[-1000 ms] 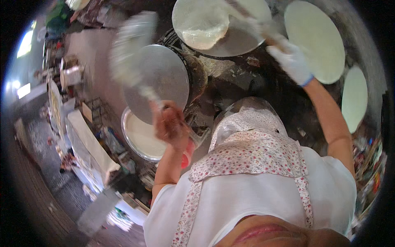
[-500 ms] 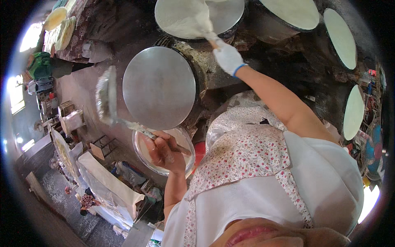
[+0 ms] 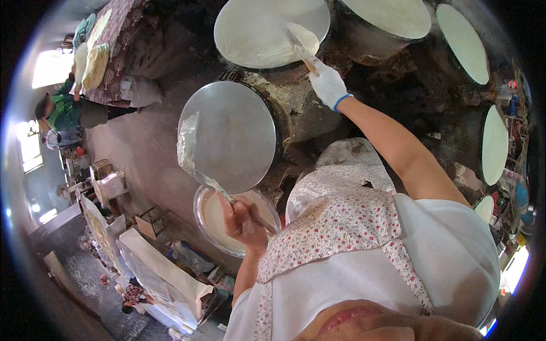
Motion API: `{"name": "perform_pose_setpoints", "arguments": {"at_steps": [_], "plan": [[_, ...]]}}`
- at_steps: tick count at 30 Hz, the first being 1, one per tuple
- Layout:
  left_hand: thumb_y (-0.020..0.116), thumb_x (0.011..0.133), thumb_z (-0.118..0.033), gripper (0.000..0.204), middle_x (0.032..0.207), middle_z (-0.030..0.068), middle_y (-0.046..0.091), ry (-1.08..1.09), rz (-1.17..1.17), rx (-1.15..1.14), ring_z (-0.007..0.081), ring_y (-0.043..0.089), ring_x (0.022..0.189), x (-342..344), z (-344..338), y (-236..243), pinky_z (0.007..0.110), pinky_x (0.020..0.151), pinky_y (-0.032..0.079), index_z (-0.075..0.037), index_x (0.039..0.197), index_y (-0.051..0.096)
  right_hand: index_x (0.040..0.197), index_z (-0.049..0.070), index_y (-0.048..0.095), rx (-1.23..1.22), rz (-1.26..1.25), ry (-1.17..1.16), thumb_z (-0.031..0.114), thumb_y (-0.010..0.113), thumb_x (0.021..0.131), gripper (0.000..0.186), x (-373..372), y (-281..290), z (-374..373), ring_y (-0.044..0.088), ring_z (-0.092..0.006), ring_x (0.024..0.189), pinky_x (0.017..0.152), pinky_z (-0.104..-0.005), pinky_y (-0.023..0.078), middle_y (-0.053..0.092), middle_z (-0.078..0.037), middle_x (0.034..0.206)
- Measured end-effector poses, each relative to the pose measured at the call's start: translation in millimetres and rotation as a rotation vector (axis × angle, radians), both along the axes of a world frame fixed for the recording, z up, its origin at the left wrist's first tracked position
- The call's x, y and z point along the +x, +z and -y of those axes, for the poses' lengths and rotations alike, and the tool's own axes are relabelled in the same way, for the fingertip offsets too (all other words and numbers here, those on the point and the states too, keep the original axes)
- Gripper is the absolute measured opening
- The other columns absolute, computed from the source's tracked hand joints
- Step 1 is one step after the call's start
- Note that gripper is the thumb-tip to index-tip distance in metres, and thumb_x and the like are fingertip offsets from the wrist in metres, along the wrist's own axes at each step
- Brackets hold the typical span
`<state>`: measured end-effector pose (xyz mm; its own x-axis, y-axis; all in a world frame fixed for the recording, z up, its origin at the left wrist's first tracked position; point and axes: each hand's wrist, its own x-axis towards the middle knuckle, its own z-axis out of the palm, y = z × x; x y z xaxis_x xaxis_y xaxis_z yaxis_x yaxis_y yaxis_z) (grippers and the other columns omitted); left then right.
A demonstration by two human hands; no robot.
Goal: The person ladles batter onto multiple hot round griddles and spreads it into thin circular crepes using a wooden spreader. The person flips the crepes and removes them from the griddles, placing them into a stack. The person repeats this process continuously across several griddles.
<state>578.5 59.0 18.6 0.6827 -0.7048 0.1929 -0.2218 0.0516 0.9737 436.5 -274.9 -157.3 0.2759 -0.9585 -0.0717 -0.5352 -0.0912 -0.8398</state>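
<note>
White layer [image 3: 250, 37]: it is lying in a big round shape, just past the bare grey plate [image 3: 233, 133].
Right hand [image 3: 329, 85]: it is wearing a white glove and gripping a stick tool [image 3: 305, 55], whose end is reaching over the layer.
Left hand [image 3: 245, 223]: it is staying apart from the other, with bare fingers curling around a wet paddle's [image 3: 187, 143] handle.
Paddle: it is hanging over the grey plate's left edge.
Bowl [image 3: 226, 249]: it is holding white batter below the left hand.
White rounds [image 3: 463, 44]: they are sitting on the right.
</note>
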Motion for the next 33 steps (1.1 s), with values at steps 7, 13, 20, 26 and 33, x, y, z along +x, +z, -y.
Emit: {"name": "perform_pose_setpoints", "arguments": {"at_steps": [7,13,20,26,33], "plan": [[0.050,0.113,-0.013,0.053,0.088,0.0054,0.059,-0.063,0.066,0.084,0.0094,0.049,0.064,-2.5,19.5,5.5,0.026,0.055,0.040,-0.007,0.164,0.039,0.154,0.015,0.051,0.221,-0.217,0.372,0.031,0.048,0.103,0.054,6.7,46.3,-40.4,0.068,-0.0477,0.108,0.098,-0.0505,0.054,0.070,-0.032,0.117],[0.049,0.113,-0.012,0.054,0.085,0.0042,0.057,-0.072,0.023,0.122,0.0095,0.048,0.064,-20.8,37.0,7.2,0.026,0.056,0.039,-0.008,0.165,0.037,0.156,0.014,0.051,0.086,0.141,0.132,0.014,0.054,0.101,0.055,-53.6,27.4,6.9,0.071,-0.0288,0.121,0.103,-0.0412,0.054,0.072,-0.014,0.136],[0.052,0.112,-0.011,0.051,0.086,0.0063,0.057,-0.067,0.114,0.062,0.0087,0.045,0.060,-63.1,67.2,8.5,0.025,0.051,0.039,-0.006,0.162,0.043,0.155,0.013,0.053,-0.121,0.292,0.327,0.006,0.051,0.100,0.055,-110.8,32.8,40.3,0.068,-0.0289,0.127,0.108,-0.0374,0.052,0.069,-0.014,0.142],[0.051,0.113,-0.014,0.052,0.085,0.0040,0.058,-0.013,0.054,0.130,0.0069,0.046,0.060,-97.4,84.3,21.9,0.024,0.051,0.036,-0.004,0.163,0.040,0.149,0.025,0.061,-0.089,0.024,0.388,0.027,0.054,0.103,0.047,-69.2,21.8,51.8,0.073,-0.0410,0.102,0.093,-0.0472,0.058,0.073,-0.025,0.121],[0.050,0.113,-0.014,0.051,0.083,0.0048,0.058,-0.003,0.067,0.137,0.0075,0.047,0.059,-114.2,100.0,31.7,0.024,0.051,0.037,-0.002,0.162,0.040,0.154,0.025,0.054,0.107,0.079,0.296,0.022,0.054,0.101,0.053,-147.8,39.6,84.4,0.066,-0.0261,0.092,0.087,-0.0369,0.058,0.072,-0.014,0.131]]}}
